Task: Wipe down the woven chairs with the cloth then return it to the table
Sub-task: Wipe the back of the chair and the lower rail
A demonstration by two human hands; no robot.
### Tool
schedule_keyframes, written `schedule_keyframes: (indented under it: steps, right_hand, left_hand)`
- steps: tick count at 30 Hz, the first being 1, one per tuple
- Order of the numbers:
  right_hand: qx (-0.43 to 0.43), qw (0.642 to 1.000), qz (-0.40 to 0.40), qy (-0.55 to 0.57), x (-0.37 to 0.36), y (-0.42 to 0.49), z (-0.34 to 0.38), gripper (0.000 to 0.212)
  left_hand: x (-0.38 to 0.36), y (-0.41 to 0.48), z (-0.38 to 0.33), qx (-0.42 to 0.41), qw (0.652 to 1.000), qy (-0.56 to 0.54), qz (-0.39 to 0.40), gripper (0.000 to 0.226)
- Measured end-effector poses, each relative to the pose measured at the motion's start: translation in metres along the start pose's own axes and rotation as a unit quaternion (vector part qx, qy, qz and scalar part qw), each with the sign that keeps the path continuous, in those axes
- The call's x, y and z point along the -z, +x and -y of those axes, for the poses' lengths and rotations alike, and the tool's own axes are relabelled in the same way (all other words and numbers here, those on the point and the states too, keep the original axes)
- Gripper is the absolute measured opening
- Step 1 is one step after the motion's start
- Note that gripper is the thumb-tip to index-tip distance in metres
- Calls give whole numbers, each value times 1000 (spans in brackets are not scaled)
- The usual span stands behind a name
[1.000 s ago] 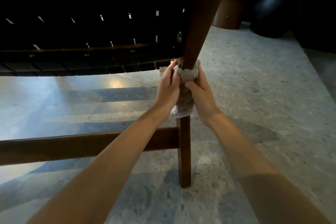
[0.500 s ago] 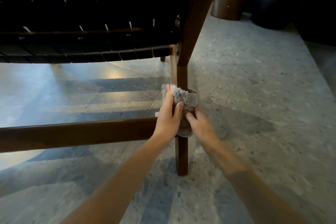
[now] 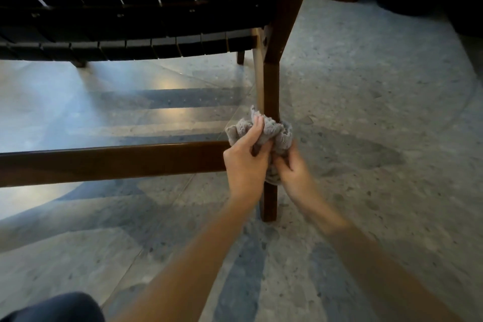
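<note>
So, cloth (image 3: 274,131) bunched round the chair leg (image 3: 271,86)

Both the left hand (image 3: 244,162) and right hand (image 3: 292,172) have fingers curled into it, right where the crossbar (image 3: 112,162) meets the leg. Further back, the dark woven seat (image 3: 156,44) hangs over the speckled floor (image 3: 366,112).

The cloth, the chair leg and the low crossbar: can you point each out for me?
cloth (image 3: 277,129): head view, on its bunched top folds.
chair leg (image 3: 271,86): head view, on the bare wood above the cloth.
crossbar (image 3: 117,162): head view, on the middle of its front face.
</note>
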State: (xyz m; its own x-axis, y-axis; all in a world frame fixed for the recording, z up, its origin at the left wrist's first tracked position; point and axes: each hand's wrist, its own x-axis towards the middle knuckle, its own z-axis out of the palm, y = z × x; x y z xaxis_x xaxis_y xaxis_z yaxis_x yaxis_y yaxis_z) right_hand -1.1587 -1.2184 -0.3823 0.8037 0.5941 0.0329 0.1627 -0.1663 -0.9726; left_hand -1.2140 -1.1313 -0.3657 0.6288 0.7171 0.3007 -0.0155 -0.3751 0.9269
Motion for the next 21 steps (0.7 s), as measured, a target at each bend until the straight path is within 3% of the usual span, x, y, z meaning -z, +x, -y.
schedule_keyframes:
  steps: [3,7,13,17,21]
  right_hand:
    - [-12,1000,-7,8,-2,-17,-20,46]
    - [-52,999,2,-12,-3,-45,-43,46]
    - [-104,994,17,-23,-5,-61,-53,48]
    - [-109,993,14,44,-6,-48,-40,50]
    - [-86,993,11,79,-9,-22,-24,65]
  left_hand:
    - [-5,-25,8,-19,1000,4,-22,47]
    - [-6,-63,23,22,999,0,-28,50]
    - [-10,-91,39,166,983,-41,-65,43]
    - [-17,-80,33,231,969,-74,-56,23]
    - [-20,-62,28,237,966,-100,-7,17]
